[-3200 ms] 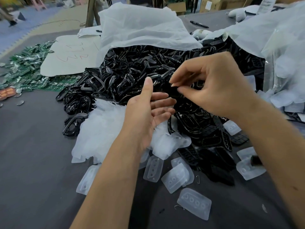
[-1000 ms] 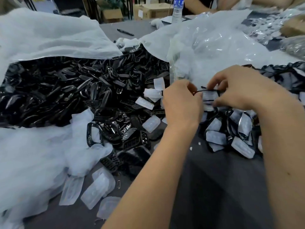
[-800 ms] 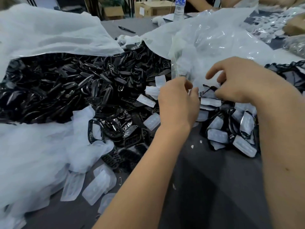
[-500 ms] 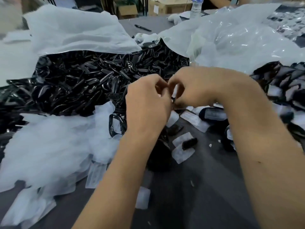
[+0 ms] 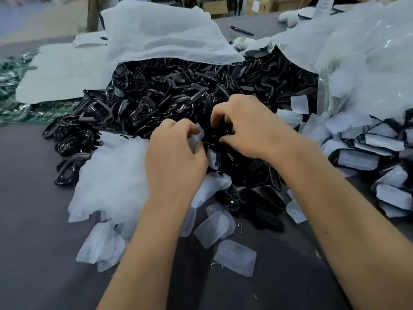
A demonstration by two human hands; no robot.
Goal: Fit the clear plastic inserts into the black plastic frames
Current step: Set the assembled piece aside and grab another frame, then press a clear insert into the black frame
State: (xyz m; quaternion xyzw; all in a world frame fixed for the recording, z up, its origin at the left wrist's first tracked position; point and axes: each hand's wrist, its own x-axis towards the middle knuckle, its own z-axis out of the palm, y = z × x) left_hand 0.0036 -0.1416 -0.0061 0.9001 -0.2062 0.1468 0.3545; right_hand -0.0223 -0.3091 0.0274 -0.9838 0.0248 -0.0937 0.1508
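Small-parts assembly workshop.
Bulk black plastic frames (image 5: 190, 92) spill from bags (image 5: 161, 39) across a grey worktable (image 5: 33, 220); cardboard boxes (image 5: 214, 6) stand behind.

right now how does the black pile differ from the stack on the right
The black pile is bare frames, all dark, spilling loosely from a white bag. The right stack is frames with pale clear inserts showing inside them, lying closer together beside a clear bag. Both rest on the grey table.

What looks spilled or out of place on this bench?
Black frames have spilled out of the opened white bag onto the table, and clear inserts lie scattered loose near the hands. No visible damage.
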